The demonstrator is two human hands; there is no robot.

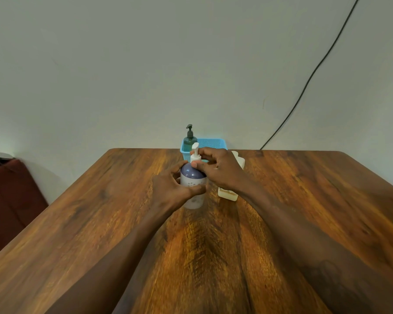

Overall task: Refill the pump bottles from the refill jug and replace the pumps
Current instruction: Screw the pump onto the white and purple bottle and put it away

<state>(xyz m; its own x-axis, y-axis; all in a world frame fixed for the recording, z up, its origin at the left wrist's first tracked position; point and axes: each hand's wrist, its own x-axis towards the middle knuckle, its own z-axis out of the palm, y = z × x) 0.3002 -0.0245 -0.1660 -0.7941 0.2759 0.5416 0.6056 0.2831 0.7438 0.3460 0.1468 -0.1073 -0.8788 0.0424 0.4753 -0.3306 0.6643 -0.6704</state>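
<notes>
A white pump bottle with a purple shoulder (192, 175) stands upright on the wooden table (100, 223), near its middle. My left hand (170, 186) wraps around the bottle's body from the left. Above it, my right hand (218, 168) grips the collar of the white pump (195, 152) that sits on the bottle's neck. A dark green pump bottle (189, 138) stands in a blue basket (213, 143) at the table's far edge. The pale refill jug (230, 191) stands behind my right wrist, mostly hidden by it.
The table meets a plain wall at the back. A black cable (315, 69) runs down the wall at the right. A dark red seat (9, 196) stands off the table's left edge.
</notes>
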